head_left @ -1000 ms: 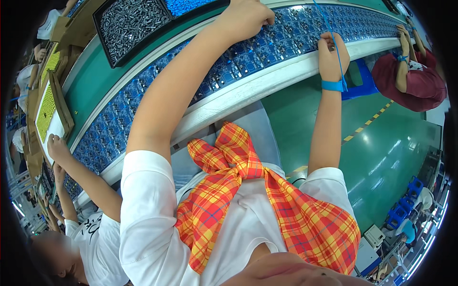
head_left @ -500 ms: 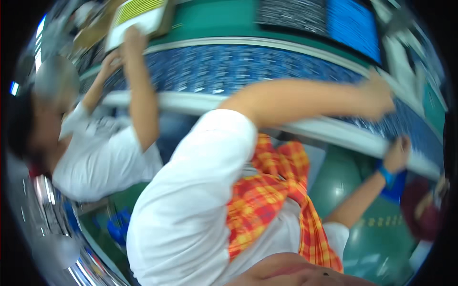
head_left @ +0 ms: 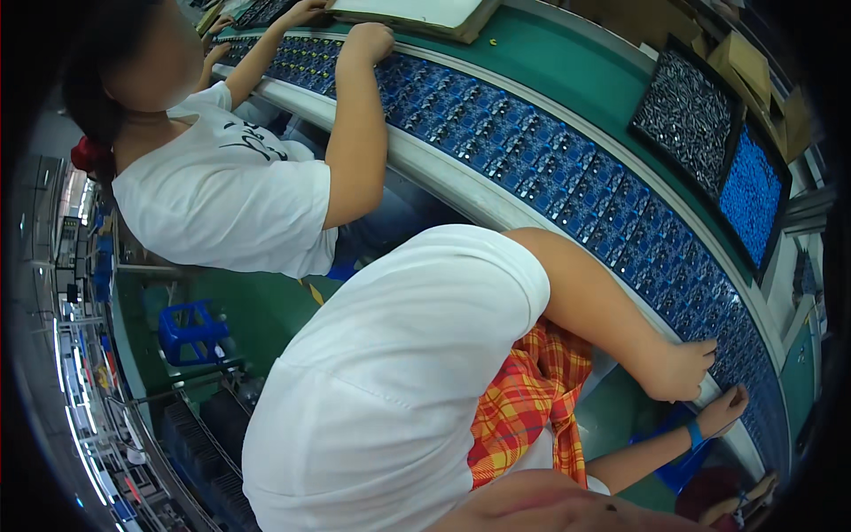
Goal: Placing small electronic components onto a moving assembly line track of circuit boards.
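We have both arms stretched toward the far right end of a long row of blue circuit boards (head_left: 554,164), which runs in a curve behind a white rail (head_left: 443,173). Our left hand (head_left: 681,369) hangs over the near edge of the boards with its fingers bent and slightly apart; we cannot tell whether it pinches anything. Our right hand (head_left: 723,411), with a blue wristband (head_left: 695,433) below it, is just beyond, its fingers curled in; what lies between the tips is too small for us to make out.

As for progress, we see yellow parts (head_left: 306,64) on boards near the co-worker's hand (head_left: 370,41), while we make out none on the boards nearer us. Across the green surface (head_left: 558,58), a black tray (head_left: 671,165) holds plenty of grey parts (head_left: 684,111) and blue parts (head_left: 752,199), so we judge much is left. Which boards carry these, we cannot tell.
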### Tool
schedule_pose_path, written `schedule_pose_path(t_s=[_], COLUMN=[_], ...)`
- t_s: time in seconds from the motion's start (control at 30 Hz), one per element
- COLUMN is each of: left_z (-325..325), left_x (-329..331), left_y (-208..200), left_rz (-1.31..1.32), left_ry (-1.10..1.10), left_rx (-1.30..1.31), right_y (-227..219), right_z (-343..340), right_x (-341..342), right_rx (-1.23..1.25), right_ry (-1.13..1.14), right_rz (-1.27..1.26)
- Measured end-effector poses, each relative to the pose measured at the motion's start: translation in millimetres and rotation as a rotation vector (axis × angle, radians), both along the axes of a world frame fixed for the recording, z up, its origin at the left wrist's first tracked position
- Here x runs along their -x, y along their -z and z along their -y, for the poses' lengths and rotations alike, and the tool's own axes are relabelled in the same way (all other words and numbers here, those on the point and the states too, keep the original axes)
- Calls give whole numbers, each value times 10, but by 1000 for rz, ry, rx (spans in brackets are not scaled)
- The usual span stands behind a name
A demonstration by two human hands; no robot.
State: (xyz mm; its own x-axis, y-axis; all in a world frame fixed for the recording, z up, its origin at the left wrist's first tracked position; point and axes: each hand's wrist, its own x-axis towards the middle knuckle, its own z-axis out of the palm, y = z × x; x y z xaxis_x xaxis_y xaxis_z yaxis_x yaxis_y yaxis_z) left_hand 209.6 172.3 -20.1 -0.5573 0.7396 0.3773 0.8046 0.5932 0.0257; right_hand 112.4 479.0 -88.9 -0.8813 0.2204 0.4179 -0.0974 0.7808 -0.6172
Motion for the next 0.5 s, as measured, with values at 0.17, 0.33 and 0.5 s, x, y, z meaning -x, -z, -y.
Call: schedule_pose_path(t_s=[0.17,0.33,0.5], left_z=[-7,3,-65], left_x=[-24,41,59], left_y=[-84,-16,-41], left_rz=[10,-5,14], left_ry=[-13,-45,-52], left_rx=[26,-39,-10], right_y=[0,-146,-41], right_z=[-25,94,-147], right_x=[2,-54,8], right_rx=[30,-5,28], right_ry=[-37,-67,-81], right_rz=[4,-28,-68])
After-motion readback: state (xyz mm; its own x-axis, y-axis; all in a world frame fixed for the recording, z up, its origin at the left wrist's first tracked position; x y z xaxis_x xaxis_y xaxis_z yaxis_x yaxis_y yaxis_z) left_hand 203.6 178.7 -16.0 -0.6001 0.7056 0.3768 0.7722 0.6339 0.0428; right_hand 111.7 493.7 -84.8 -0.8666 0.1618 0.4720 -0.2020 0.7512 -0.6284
